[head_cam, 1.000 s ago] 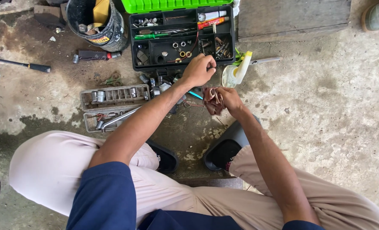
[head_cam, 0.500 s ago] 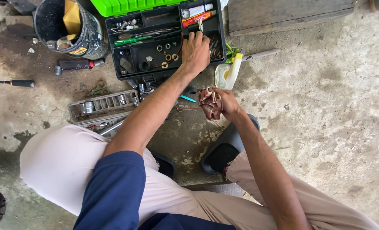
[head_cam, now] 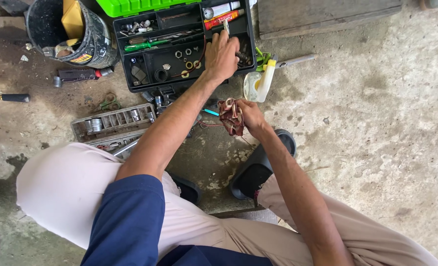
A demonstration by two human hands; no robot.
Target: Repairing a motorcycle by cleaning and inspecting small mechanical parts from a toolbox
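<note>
Soft, even daylight is cast everywhere; faint shadows are seen beside the black plastic toolbox [head_cam: 179, 49], sharply rendered throughout.

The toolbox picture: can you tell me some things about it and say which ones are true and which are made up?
1. The left hand reaches into the open black toolbox. True.
2. The right hand holds a hammer. False: it holds a crumpled reddish-brown rag.
3. A black bucket stands left of the toolbox. True.
4. The toolbox lid is red. False: it is bright green.
5. A grey tray of sockets lies on the concrete floor near the person's left knee. True.
6. The small white bottle with a yellow cap stands inside the bucket. False: it lies on the floor beside the toolbox's right corner.
</note>
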